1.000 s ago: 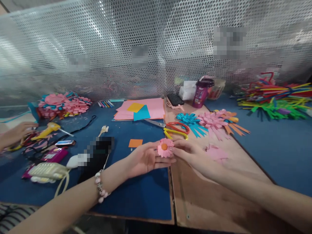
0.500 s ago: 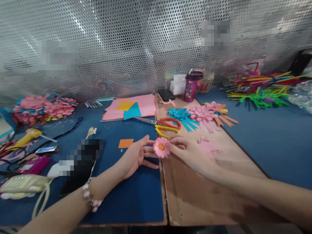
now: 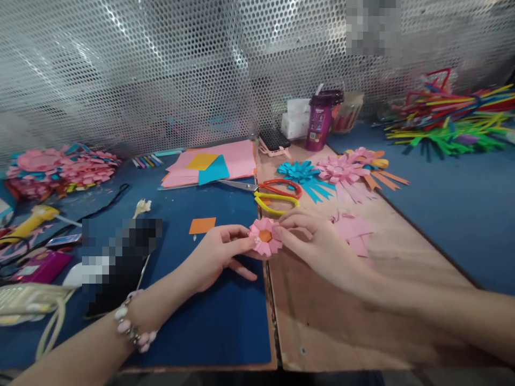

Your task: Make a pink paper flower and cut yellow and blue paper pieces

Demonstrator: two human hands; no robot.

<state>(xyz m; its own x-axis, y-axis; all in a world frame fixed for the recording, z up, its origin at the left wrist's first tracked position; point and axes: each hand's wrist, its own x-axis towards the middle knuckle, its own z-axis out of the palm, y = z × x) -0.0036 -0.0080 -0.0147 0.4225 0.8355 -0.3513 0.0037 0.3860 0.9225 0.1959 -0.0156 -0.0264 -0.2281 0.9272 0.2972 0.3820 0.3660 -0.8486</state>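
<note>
Centrally, the left hand (image 3: 217,253) and right hand (image 3: 322,244) pinch opposite edges of a small pink paper flower with a round orange centre (image 3: 265,236), held over the blue-and-brown bench (image 3: 225,321); uneven pulling could tear it. Beyond, red-and-yellow-handled metal scissors (image 3: 257,194) could be knocked if the right hand slid forward.

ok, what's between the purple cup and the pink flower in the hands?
Head view: from purple cup to pink flower, the blue paper flower, then the scissors.
</note>
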